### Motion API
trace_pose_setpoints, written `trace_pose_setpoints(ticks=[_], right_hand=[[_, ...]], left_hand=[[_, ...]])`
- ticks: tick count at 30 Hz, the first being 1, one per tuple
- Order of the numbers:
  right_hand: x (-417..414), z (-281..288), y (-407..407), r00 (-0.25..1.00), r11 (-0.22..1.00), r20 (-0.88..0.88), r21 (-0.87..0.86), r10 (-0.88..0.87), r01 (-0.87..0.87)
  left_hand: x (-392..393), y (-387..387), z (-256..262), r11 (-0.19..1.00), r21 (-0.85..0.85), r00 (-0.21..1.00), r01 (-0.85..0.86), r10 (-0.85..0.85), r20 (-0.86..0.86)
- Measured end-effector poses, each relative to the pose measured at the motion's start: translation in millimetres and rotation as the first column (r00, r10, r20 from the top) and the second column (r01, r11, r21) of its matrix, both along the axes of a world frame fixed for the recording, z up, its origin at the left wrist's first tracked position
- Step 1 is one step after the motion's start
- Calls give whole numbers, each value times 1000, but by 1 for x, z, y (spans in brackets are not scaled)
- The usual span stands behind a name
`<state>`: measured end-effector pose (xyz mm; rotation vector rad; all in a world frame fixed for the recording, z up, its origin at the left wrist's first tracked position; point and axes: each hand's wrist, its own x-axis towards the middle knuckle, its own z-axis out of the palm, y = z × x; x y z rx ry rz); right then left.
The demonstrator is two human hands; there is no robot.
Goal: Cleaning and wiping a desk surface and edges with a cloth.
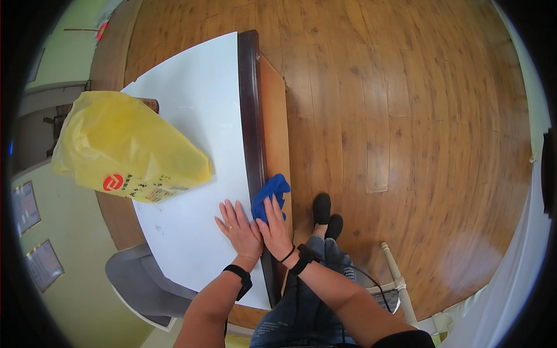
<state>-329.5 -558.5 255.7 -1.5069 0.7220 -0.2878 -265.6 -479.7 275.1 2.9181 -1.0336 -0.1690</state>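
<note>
My left hand (241, 232) lies flat on the white tabletop (191, 239) with its fingers apart and nothing under them that I can see. Right beside it, my right hand (276, 232) presses a crumpled blue cloth (270, 193) against the dark wooden edge (251, 108) of the table. Part of the cloth hangs over the table's orange-brown side panel (276, 130). The fingers cover some of the cloth, so its lower part is hidden. A thin ring is on my left hand, and both wrists wear black bands.
A full yellow plastic bag (130, 139) with printing stands on the table's far side, beside a brown cylindrical object (150, 105). A grey chair (143, 278) is at the lower left. Behind my right arm is a pale chair frame (400, 282) with a dark cable (370, 278) nearby.
</note>
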Motion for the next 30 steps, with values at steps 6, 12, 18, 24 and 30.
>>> trace_pose_setpoints(ticks=[6, 12, 18, 24, 30], right_hand=[[55, -9, -51, 987, 987, 124, -114, -100, 114], [110, -19, -102, 953, 965, 254, -158, -164, 208], [148, -32, -146, 878, 788, 208, 561, -432, 254], [139, -97, -126, 947, 874, 45, 401, -319, 275], [76, -98, -47, 953, 840, -92, 453, -289, 299]], left_hand=[[0, -1, 1, 1000, -13, 1000, 19, -19, -5], [0, -1, 3, 1000, -16, 999, 9, -9, -32], [1, 2, 5, 1000, 5, 999, 0, 1, -48], [0, -6, 3, 999, -28, 998, 24, -25, -51], [1, 2, 5, 1000, -15, 999, 17, -18, -41]])
